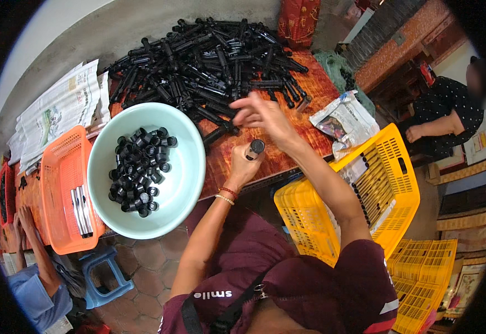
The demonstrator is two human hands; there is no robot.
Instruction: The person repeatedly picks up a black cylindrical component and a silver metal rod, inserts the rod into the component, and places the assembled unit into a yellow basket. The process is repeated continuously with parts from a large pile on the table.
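Note:
My left hand (245,166) is closed round a black tubular part (257,146), whose round dark end points up out of the fist. The rest of the part is hidden by my fingers. Just above it, my right hand (268,119) is slightly blurred, its fingers stretched out and apart with nothing in them. Beyond my hands a large heap of black tubular plastic parts (198,67) covers the far side of the table. To the left, a pale green basin (179,183) holds many small black caps (140,167).
An orange-red covered table (318,119) lies below. Left are an orange basket (59,183), white sacks (67,106) and a co-worker's hands (25,220). Right are a yellow crate (309,222) with long dark tubes, a plastic bag (348,122) and another person (443,111). A blue stool (106,278) stands below.

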